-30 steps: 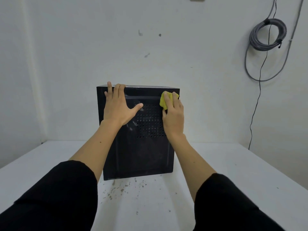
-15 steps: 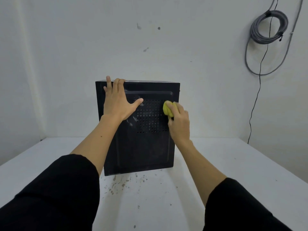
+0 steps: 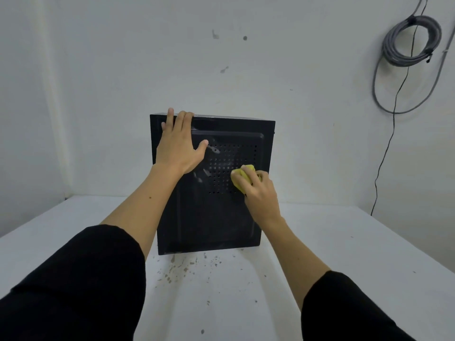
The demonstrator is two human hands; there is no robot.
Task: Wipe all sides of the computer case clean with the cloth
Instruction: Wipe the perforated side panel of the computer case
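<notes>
Head view shows the black computer case (image 3: 211, 183) upright at frame centre on the white table (image 3: 344, 254). Left hand (image 3: 178, 148) lies flat with fingers spread, its fingertips over the top edge, bracing it. Right hand (image 3: 261, 190) pinches the yellow cloth (image 3: 240, 177) against the vent holes. Best to keep firm bracing pressure and overlap the strokes down to the lower edge, judging by the smears beside the thumb. Since a second ago, the cloth has dropped from the upper right corner to mid-panel.
</notes>
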